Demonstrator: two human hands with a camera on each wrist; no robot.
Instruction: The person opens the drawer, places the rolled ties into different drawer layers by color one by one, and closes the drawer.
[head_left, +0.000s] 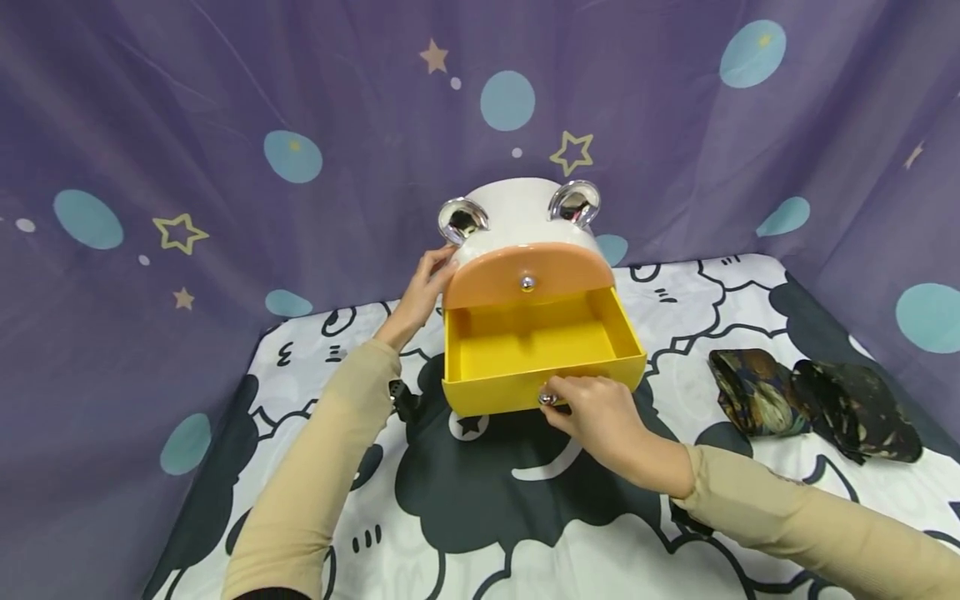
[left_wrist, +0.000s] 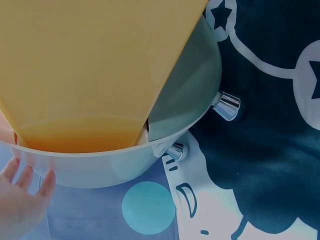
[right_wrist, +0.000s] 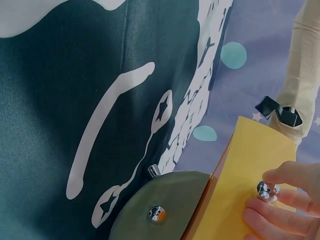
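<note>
The yellow drawer [head_left: 536, 350] is seen at the centre of the head view, drawn out of the white animal-shaped box [head_left: 525, 218] toward the lower edge of the frame, so that its sliding axis runs from the box at the upper middle down toward the person; its inside is shown bare and its front panel faces the camera. A small silver knob [head_left: 547, 398] is set in the middle of that front panel, and it is pinched between the thumb and curled fingers of the right hand [head_left: 603, 421], which is the nearer hand and comes in from the lower right; in the right wrist view the same knob [right_wrist: 267, 189] is seen at the right edge with fingertips [right_wrist: 290, 175] closed about it. Above the drawer an orange drawer front [head_left: 525, 283] with its own silver knob is seen closed. The left hand [head_left: 422, 293] is laid against the left side of the box, just left of centre in the head view, with fingers nearly straight and spread on the white wall, holding nothing; in the left wrist view these fingers [left_wrist: 22, 192] are shown at the lower left pressed to the pale rim. The box stands on a black-and-white patterned cloth [head_left: 525, 500], and two dark patterned folded pieces of fabric [head_left: 813, 402] lie well apart at the right of the frame
</note>
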